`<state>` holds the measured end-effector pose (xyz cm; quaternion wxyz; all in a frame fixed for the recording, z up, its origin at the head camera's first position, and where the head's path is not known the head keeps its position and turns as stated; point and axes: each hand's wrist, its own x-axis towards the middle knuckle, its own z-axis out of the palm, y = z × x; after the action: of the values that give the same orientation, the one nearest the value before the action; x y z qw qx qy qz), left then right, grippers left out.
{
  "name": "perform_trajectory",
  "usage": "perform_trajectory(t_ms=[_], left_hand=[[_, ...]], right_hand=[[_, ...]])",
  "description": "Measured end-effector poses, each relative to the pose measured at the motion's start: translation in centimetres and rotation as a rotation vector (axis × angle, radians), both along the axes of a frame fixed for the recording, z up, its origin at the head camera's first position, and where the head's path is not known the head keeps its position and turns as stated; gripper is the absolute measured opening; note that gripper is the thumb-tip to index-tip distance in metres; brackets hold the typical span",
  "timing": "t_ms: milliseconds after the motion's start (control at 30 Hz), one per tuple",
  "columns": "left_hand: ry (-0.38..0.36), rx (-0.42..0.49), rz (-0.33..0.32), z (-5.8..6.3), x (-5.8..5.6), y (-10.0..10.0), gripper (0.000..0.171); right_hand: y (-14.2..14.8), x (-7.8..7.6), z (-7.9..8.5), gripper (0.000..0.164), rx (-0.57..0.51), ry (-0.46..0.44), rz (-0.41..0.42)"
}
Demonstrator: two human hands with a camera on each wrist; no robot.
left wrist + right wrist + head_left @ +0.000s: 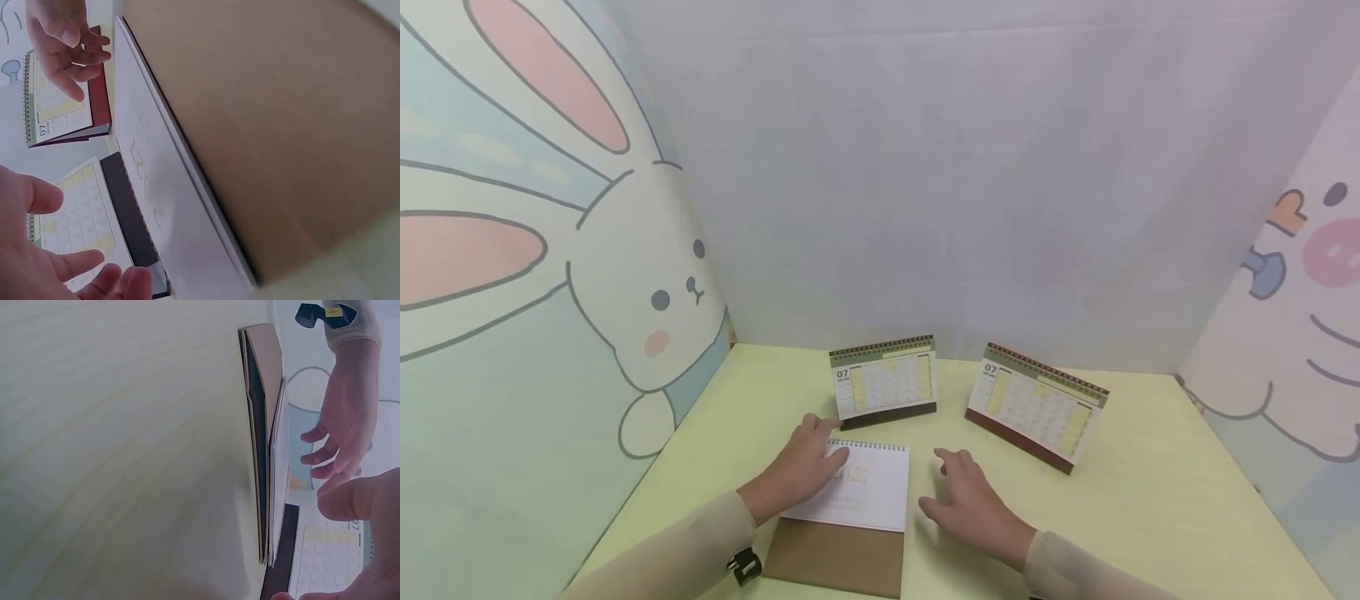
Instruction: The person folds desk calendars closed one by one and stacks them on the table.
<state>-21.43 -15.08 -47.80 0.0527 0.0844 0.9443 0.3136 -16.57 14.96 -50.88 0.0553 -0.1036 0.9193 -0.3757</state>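
A desk calendar [876,496] lies flat near the front, its white cover page up and its brown cardboard base [842,557] spread toward me. Over its upper left corner hovers my left hand [801,467], fingers loosely extended and holding nothing. To the calendar's right, above the table, is my right hand [970,504], also holding nothing, its fingers relaxed and slightly bent. Behind them stand two more desk calendars showing month 07: a dark-based one [887,379] just beyond my left fingertips, and a red-based one [1037,404] farther right, turned at an angle.
The pale yellow table [1150,517] meets a light back wall [955,183]. On the left is a panel with a cartoon rabbit [632,275]; on the right, one with a cartoon animal [1285,333]. A black strap buckle [745,567] sits at my left sleeve.
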Motion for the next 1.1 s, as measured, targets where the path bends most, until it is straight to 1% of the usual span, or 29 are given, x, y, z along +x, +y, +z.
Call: perform_trajectory(t_ms=[133,300,367,467,500,633,700,733,767,933,1100], left_hand=[[-0.007,0.091,-0.039,-0.3,-0.5,1.2,0.063],[-0.062,0.212,-0.119,-0.1,-0.9,2.4,0.070],[-0.086,0.255,-0.140,-0.1,-1.1,2.8,0.073],[-0.096,0.305,-0.175,-0.4,-1.5,3.2,0.076],[-0.074,0.305,-0.204,-1.0,-1.9,3.2,0.076],[-0.070,0.337,-0.249,-1.4,-2.5,3.9,0.079],[-0.079,0.332,-0.255,-1.4,-2.6,4.4,0.080],[-0.106,0.344,-0.241,-0.9,-2.4,4.8,0.080],[-0.113,0.345,-0.243,-0.9,-2.4,5.1,0.080],[-0.112,0.348,-0.258,-0.9,-2.6,6.3,0.078],[-0.116,0.347,-0.269,-1.2,-3.0,7.0,0.079]], right_hand=[[0.7,0.2,0.1,0.086,-0.023,0.014,-0.028],[1.6,0.5,0.5,0.085,-0.053,0.017,-0.037],[2.1,0.6,0.7,0.086,-0.062,0.010,-0.036],[2.8,0.9,0.8,0.088,-0.071,-0.004,-0.038],[3.1,0.9,0.8,0.088,-0.073,-0.008,-0.039],[4.1,1.2,0.8,0.089,-0.084,-0.030,-0.050],[4.6,1.3,0.8,0.090,-0.084,-0.032,-0.060],[4.9,1.4,0.8,0.090,-0.085,-0.035,-0.065],[5.1,1.4,0.8,0.090,-0.085,-0.036,-0.071],[6.3,1.6,0.7,0.092,-0.083,-0.054,-0.092],[7.3,2.0,0.6,0.097,-0.083,-0.084,-0.109]])
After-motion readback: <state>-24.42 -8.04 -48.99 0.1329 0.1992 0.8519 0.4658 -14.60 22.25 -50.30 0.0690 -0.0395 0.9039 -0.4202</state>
